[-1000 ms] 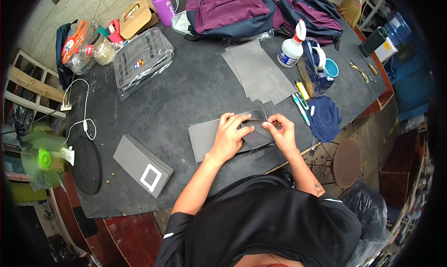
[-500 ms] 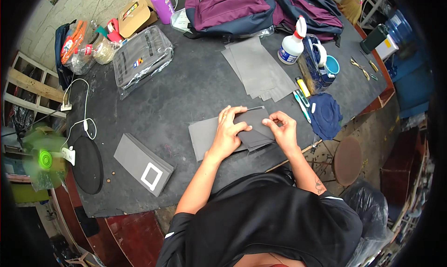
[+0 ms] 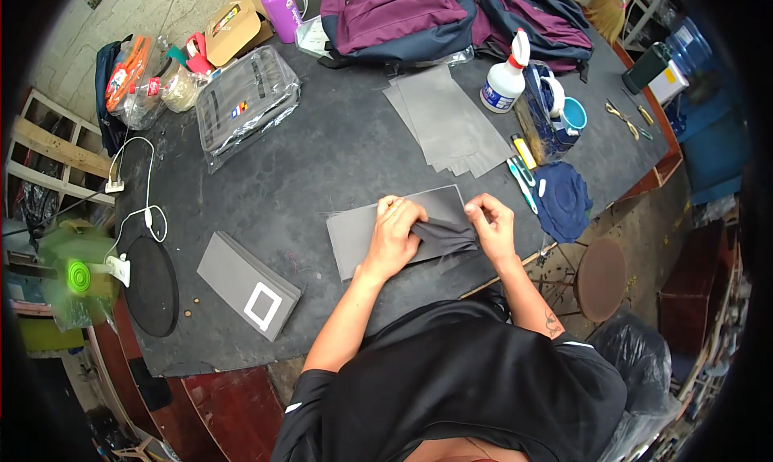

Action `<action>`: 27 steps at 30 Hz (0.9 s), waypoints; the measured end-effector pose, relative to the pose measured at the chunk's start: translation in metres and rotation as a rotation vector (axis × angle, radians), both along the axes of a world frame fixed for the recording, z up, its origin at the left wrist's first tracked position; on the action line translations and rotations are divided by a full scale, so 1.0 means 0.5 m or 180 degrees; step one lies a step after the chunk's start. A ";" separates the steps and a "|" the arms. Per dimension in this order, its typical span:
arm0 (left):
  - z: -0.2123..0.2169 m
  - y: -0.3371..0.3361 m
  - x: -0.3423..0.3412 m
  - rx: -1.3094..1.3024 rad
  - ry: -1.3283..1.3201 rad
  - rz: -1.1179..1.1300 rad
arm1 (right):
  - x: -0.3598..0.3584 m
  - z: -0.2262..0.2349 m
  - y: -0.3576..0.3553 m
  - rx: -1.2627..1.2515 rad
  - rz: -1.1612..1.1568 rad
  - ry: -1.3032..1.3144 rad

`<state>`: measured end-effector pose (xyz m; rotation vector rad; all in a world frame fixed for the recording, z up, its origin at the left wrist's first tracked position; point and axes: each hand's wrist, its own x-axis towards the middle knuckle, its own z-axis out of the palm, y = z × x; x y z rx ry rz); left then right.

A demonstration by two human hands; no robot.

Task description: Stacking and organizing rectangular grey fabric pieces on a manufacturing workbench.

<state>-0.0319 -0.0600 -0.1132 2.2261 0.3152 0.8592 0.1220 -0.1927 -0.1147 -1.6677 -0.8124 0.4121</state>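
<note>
In front of me lies a stack of grey rectangular fabric sheets (image 3: 351, 238), long side running left to right. My left hand (image 3: 393, 235) rests over its middle, fingers curled round a thin dark fabric piece (image 3: 444, 235) that is bunched into folds. At the stack's right end my right hand (image 3: 493, 224) is closed in a pinch, thumb against forefinger; whatever sits between those fingertips is too small to make out. To the left is a second stack of grey pieces (image 3: 233, 269), with a white square frame (image 3: 262, 305) on its near end.
Beyond my hands lie larger grey sheets (image 3: 451, 124). A spray bottle (image 3: 505, 80), a blue cup (image 3: 573, 113), a teal-and-white cutter (image 3: 523, 184) and a navy cloth (image 3: 566, 200) stand or lie to the right. Farther back are purple backpacks (image 3: 398, 15) and a plastic-wrapped case (image 3: 245, 100).
My left hand has drawn the dark fabric piece toward itself and crumpled it, baring more of the stack's upper right. My right hand has shifted slightly to the right.
</note>
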 end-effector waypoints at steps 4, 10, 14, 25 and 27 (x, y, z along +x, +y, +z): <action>0.006 -0.005 0.006 -0.0266 0.0006 0.0027 | -0.006 0.003 0.005 -0.0308 -0.0047 -0.0027; 0.004 -0.001 0.007 0.0491 0.0097 0.0087 | -0.003 -0.001 0.004 -0.0007 -0.0012 -0.0305; -0.009 -0.002 0.000 0.0547 0.0152 0.0034 | -0.003 0.004 0.004 -0.0022 0.0029 -0.0303; -0.005 -0.002 0.000 0.0152 0.0239 -0.0026 | -0.003 -0.005 0.008 -0.0212 0.0046 -0.0016; -0.009 0.001 0.000 0.0383 0.0397 -0.0115 | -0.003 -0.001 0.009 -0.0165 0.0015 -0.0055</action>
